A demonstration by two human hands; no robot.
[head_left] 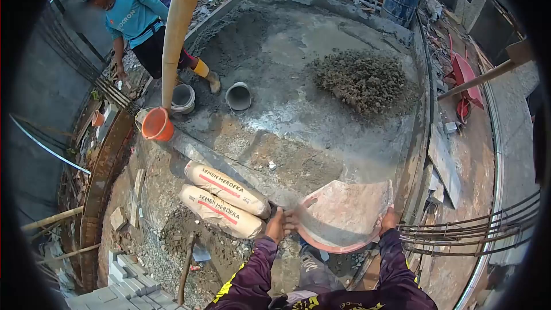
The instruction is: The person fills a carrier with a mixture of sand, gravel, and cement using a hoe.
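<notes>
Wheelbarrow tray (344,212) sits between both hands, fingers (290,220) of each gripping its rim.

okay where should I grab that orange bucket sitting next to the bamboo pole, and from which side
Take the orange bucket by its open rim, coming from above on the side away from the bamboo pole. It stands tilted against the pole, so that side is blocked. No handle is visible.
</notes>
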